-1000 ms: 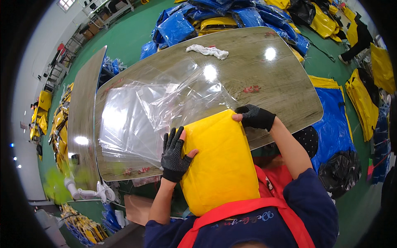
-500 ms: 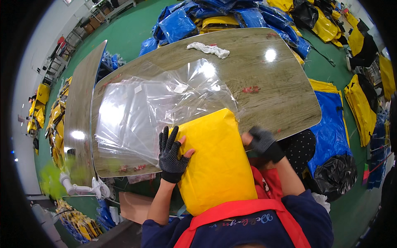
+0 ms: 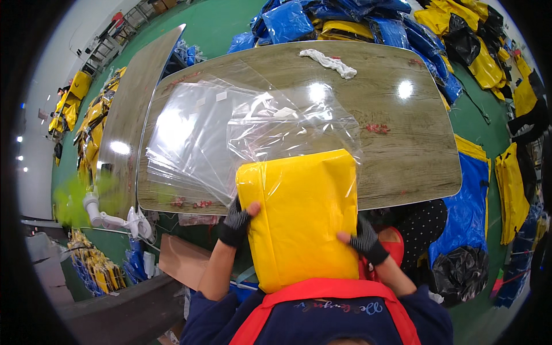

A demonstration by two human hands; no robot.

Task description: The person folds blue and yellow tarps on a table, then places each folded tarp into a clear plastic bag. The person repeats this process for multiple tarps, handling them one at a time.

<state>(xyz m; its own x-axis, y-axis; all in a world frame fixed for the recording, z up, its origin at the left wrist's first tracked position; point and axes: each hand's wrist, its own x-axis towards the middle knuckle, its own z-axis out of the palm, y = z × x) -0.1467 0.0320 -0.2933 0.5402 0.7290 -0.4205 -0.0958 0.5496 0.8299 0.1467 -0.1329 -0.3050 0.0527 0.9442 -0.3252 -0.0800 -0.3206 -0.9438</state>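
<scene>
A folded bundle of yellow coated fabric (image 3: 305, 224) lies before me, its far end over the table's near edge and its near end at my body. My left hand (image 3: 236, 225) grips its left side, thumb on top and fingers reaching underneath. At the right side, my right hand (image 3: 367, 242) holds the bundle the same way, with its thumb on the upper face. Both hands wear dark dotted gloves that leave the thumb tips bare. Clear plastic bags (image 3: 190, 138) lie spread beyond the bundle; one (image 3: 293, 129) meets its far edge. Whether the plastic overlaps the bundle I cannot tell.
The wood-grain table (image 3: 414, 155) bears a crumpled white cloth (image 3: 329, 62). Blue and yellow bundles (image 3: 287, 23) are heaped behind it. A blue sheet (image 3: 460, 213) and a black plastic bag (image 3: 460, 273) lie at the right. A cardboard piece (image 3: 183, 261) is at the lower left.
My left hand went from lying spread on the bundle to gripping its left side. My right hand came in and took hold of the right side. The bundle now lies straighter; the view shifted.
</scene>
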